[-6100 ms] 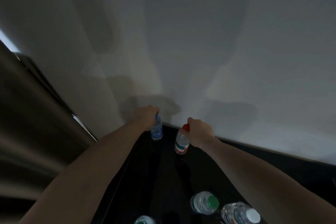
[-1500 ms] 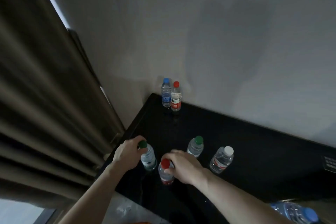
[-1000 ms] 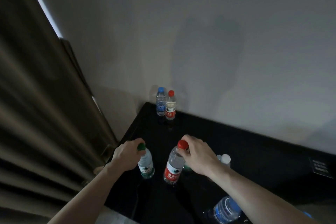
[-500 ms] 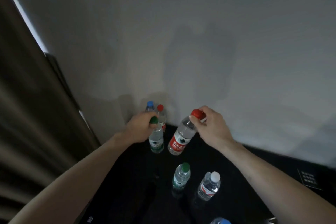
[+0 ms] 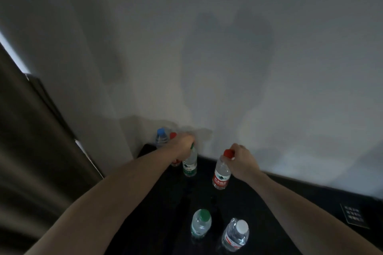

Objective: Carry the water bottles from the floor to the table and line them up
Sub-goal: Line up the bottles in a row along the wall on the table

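Black and glossy, the table [image 5: 269,203] now carries both hands at its far edge by the wall [image 5: 228,47], where a second ago they were picking two bottles off the near part of the top. The left hand [image 5: 181,147] has its fingers curled over the cap of the green-labelled bottle [image 5: 189,164] and has brought it just beside the pair already standing in the back corner, the blue-capped bottle [image 5: 161,138] and a red-capped bottle [image 5: 173,136] that the forearm largely hides. The right hand [image 5: 241,159] pinches the red-labelled bottle [image 5: 221,172] by its red cap, a little apart to the right of the green one; whether either base is already resting on the table cannot be told from this angle. This suggests the row along the wall is growing from two bottles to four, with the setting-down and letting go not yet done. Closer to the camera, a second green-capped bottle [image 5: 201,223] and a white-capped bottle [image 5: 235,234] stand side by side, well apart from the row and apparently waiting their turn. All the bottles are clear plastic, capped and upright; those seen clearly look filled with water close to the neck. A dark card with pale lettering [image 5: 354,216] lies at the right of the table, and a brown curtain [image 5: 31,151] hangs at the left.
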Demonstrator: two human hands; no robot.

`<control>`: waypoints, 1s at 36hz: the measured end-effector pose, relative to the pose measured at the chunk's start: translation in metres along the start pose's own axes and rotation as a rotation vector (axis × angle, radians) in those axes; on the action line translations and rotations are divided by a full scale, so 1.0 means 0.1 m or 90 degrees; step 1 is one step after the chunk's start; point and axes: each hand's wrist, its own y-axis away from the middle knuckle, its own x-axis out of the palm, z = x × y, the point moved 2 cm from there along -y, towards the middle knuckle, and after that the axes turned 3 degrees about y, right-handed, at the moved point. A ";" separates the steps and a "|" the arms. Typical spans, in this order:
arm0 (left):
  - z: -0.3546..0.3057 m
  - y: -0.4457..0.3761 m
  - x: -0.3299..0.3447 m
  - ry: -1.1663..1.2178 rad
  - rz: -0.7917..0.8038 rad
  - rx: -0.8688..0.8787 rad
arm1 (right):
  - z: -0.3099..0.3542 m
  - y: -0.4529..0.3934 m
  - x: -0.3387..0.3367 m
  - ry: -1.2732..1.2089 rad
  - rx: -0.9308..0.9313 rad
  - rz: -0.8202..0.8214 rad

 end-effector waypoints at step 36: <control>0.34 -0.85 0.21 0.023 0.045 -0.036 | 0.17 -1.15 0.62 0.064 0.018 0.098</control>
